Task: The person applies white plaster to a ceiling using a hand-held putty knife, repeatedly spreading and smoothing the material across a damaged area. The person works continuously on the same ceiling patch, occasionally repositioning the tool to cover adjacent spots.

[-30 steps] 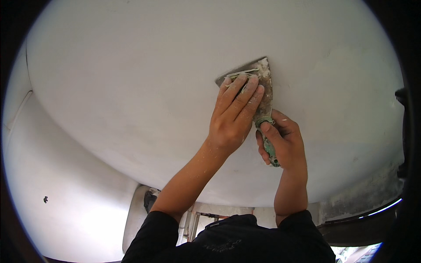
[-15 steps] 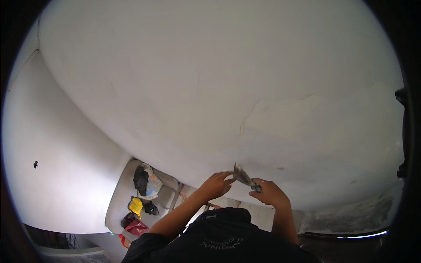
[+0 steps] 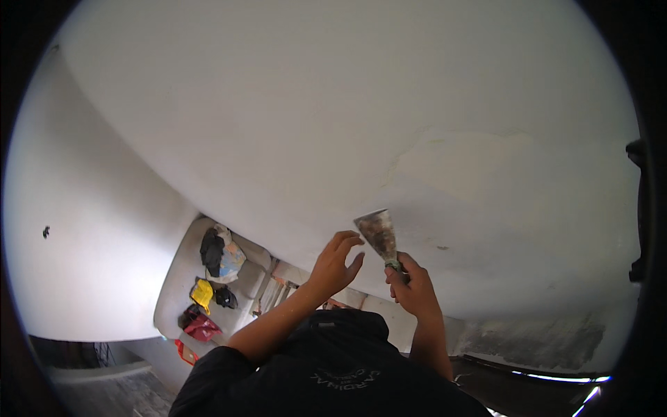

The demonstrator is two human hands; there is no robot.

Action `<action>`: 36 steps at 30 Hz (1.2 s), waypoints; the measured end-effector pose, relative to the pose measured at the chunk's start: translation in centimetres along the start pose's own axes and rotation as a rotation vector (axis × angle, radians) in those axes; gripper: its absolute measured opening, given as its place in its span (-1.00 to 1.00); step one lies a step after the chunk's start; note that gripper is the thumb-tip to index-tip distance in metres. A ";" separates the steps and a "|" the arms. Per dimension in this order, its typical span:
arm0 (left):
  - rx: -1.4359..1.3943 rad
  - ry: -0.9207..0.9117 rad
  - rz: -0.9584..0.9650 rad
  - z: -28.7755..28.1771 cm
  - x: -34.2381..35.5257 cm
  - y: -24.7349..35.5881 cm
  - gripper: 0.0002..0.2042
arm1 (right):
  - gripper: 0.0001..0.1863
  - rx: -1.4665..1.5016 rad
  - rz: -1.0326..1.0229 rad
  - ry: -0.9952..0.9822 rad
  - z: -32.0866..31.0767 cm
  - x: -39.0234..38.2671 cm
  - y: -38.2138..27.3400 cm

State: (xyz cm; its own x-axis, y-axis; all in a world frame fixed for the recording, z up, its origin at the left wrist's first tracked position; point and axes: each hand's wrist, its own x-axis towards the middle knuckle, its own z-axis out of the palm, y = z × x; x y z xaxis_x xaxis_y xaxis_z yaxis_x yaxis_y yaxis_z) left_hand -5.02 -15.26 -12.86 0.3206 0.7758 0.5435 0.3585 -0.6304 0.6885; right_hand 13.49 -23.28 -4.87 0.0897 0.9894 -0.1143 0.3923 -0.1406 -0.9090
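My right hand (image 3: 415, 286) is closed around the handle of a putty knife (image 3: 379, 235). Its wide blade is smeared brown and grey and points up toward the white wall (image 3: 278, 139). Just left of the blade, my left hand (image 3: 337, 264) is raised with thumb and fingers apart and nothing in it. Whether the fingertips touch the blade's edge is hard to tell; a small gap seems to show. Beyond the knife, the wall carries a paler patch (image 3: 458, 163) with a cracked, uneven upper edge.
To the left, a grey ledge (image 3: 177, 274) holds a dark cloth bundle (image 3: 212, 251), a yellow bag (image 3: 202, 295), a small black bag (image 3: 226, 297) and a dark red bag (image 3: 203, 326). A second white wall (image 3: 90, 229) meets the first at a corner. Low right is a dark, rough wall strip (image 3: 535, 342).
The putty knife has swung more upright, its blade now facing me flat. Both hands have moved up, and the left fingers have come away from the blade. The view has shifted slightly.
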 end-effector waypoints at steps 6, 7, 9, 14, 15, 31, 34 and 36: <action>0.134 0.315 0.269 -0.3 2.6 3.3 -0.51 | -0.66 0.049 -0.063 0.082 0.1 -1.4 -2.6; 0.168 0.295 0.320 0.0 3.2 3.6 -0.47 | -0.66 0.044 -0.060 0.086 0.0 -1.4 -2.8; 0.168 0.331 0.423 0.9 4.5 4.2 -0.39 | -0.66 0.010 -0.097 0.080 -0.3 -1.2 -3.4; 0.142 0.424 0.429 2.6 6.0 4.9 -0.34 | -0.67 -0.062 0.010 0.099 -1.0 -1.5 -5.5; 0.138 0.445 0.427 2.6 6.1 4.9 -0.35 | -0.68 -0.115 0.034 0.102 -1.1 -1.7 -6.1; 0.122 0.478 0.446 4.0 6.4 3.5 -0.50 | -0.79 -0.107 0.101 0.113 -2.2 -0.6 -5.6; 0.112 0.467 0.463 3.0 7.3 3.2 -0.49 | -0.82 -0.078 0.081 0.130 -1.5 -0.3 -5.9; 0.106 0.459 0.469 2.6 7.3 3.2 -0.48 | -0.80 -0.087 0.068 0.144 -1.2 -0.3 -6.1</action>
State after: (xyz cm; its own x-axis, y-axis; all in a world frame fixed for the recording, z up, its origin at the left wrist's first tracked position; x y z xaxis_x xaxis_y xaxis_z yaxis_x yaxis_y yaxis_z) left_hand 0.72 -11.64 -7.93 0.0663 0.3362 0.9395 0.3639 -0.8849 0.2909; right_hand 12.17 -22.75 1.16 0.2462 0.9629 -0.1104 0.4577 -0.2159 -0.8625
